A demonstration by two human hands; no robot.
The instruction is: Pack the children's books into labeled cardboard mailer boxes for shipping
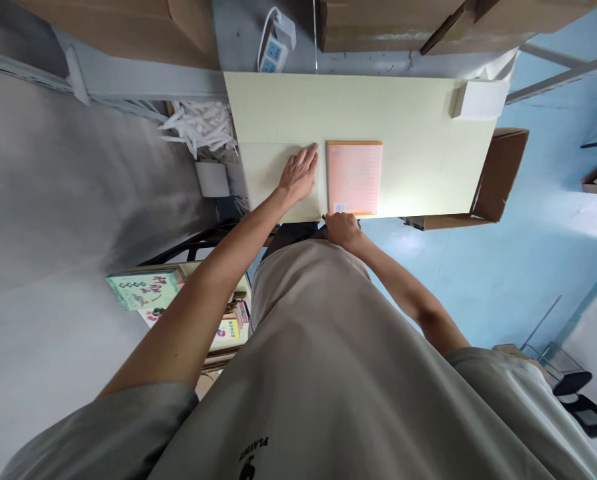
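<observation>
A pink notebook (354, 177) with orange edges and a small white barcode label lies back side up on the pale yellow tabletop (423, 147). To its left a thin, clear-looking sheet (265, 167) lies on the table, its far edge showing as a faint line. My left hand (301, 173) rests palm down on this sheet, fingers stretched out and pointing away from me. At the near table edge, by the notebook's lower left corner, my right hand (343, 228) is closed. A small dark tip shows beside its fingers; what it holds is mostly hidden.
A white box (481, 100) stands at the table's far right corner. Behind the table are a power strip (274, 53) and cardboard boxes (388, 27). An open carton (501, 173) sits to the right. White rolled scraps (203, 127) and shelved books (145, 288) are at left.
</observation>
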